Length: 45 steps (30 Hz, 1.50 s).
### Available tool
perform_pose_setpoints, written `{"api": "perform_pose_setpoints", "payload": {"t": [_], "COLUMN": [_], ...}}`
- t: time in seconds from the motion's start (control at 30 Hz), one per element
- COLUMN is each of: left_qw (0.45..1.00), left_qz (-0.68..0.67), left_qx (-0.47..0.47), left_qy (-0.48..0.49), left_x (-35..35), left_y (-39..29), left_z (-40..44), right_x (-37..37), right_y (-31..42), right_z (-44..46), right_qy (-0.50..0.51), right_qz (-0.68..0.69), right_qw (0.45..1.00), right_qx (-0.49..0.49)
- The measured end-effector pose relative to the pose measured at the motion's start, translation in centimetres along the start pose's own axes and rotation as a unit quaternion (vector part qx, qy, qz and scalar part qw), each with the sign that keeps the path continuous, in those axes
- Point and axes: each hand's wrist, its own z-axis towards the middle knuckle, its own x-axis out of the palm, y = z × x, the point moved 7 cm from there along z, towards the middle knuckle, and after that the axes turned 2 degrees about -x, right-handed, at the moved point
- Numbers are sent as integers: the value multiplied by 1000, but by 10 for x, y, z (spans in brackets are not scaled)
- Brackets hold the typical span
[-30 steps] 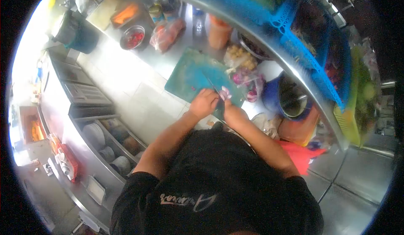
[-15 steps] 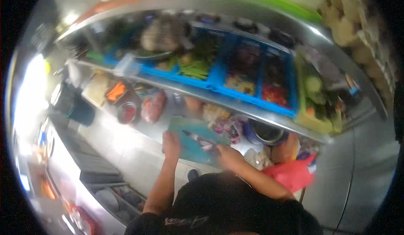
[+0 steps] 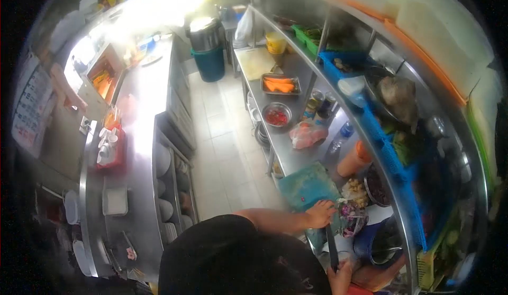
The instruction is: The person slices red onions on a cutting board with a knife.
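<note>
My left hand (image 3: 319, 214) lies palm down over the teal cutting board (image 3: 307, 186), its fingers apart and nothing visible in them. At the lower right, my right hand (image 3: 340, 278) is closed round the handle of a knife (image 3: 332, 247). The dark blade points up towards my left hand, close to its fingertips. A small reddish bit lies on the board. Beside the board is a clear bag of purple onions (image 3: 353, 217), with a bag of pale yellowish pieces (image 3: 355, 192) just beyond it.
Beyond the board stand an orange container (image 3: 353, 160), a bag of reddish food (image 3: 308, 135), a metal bowl (image 3: 277, 115) and a tray of carrots (image 3: 280, 85). A blue bucket (image 3: 368, 242) stands near my right hand. A metal shelf (image 3: 365, 126) with blue baskets overhangs the right side.
The view has swung left, towards the aisle. My left hand has moved from the board's left edge to near the knife. My right hand, still on the knife, is now beyond the board's near end.
</note>
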Motion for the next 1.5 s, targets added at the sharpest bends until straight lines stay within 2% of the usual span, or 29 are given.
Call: {"api": "perform_pose_setpoints", "payload": {"t": [0.07,0.1,0.13,0.17,0.2,0.23,0.27,0.33,0.4,0.53,0.6,0.67,0.7,0.73,0.8,0.9,1.0,1.17,1.3,1.4,1.5], "left_qw": [997,992,994,995,997,997,995,978,986,990,984,988,991,989,989,996,992,992,981,996,991], "left_qz": [-49,-79,-51,-21,-47,-62,-8,104,62,8,68,66,36,17,-45,-27,-4,67,58,-20,46], "left_qx": [53,95,92,95,68,32,89,183,154,135,155,141,128,144,133,56,124,101,75,81,16], "left_qy": [-3,11,-10,-34,4,38,35,8,1,-36,-58,-15,24,16,55,62,-28,30,170,2,-125], "left_x": [11,10,10,-3,-18,-29,-33,-37,-26,-10,5,15,16,30,25,10,-4,14,25,9,8], "left_y": [20,12,5,-9,-26,-36,-49,-65,-60,-46,-44,-47,-47,-35,-28,-22,-36,-33,-9,-19,-33], "left_z": [-7,-12,-15,-14,-11,-6,-5,-10,-11,-15,-3,-24,-20,-25,-19,-9,10,28,19,-10,-29], "right_x": [40,38,36,25,29,42,57,83,108,107,89,86,83,81,96,71,63,76,101,139,175], "right_y": [-78,-78,-87,-58,-55,-58,-59,-59,-59,-47,-39,-43,-40,-41,-57,-49,-56,-61,-47,-36,-8], "right_z": [-38,-53,-81,-91,-101,-101,-100,-86,-72,-79,-101,-108,-111,-110,-109,-108,-115,-87,-47,-22,1], "right_qy": [63,86,105,132,138,151,173,145,125,134,126,139,160,181,166,146,173,205,210,184,197], "right_qz": [58,111,256,381,427,473,516,541,573,557,542,503,504,503,541,566,531,508,533,572,575], "right_qw": [996,989,948,886,854,820,785,775,763,778,779,824,814,805,769,768,783,792,789,764,769], "right_qx": [10,42,155,230,262,283,295,292,273,259,289,219,240,257,297,263,275,269,220,235,198]}}
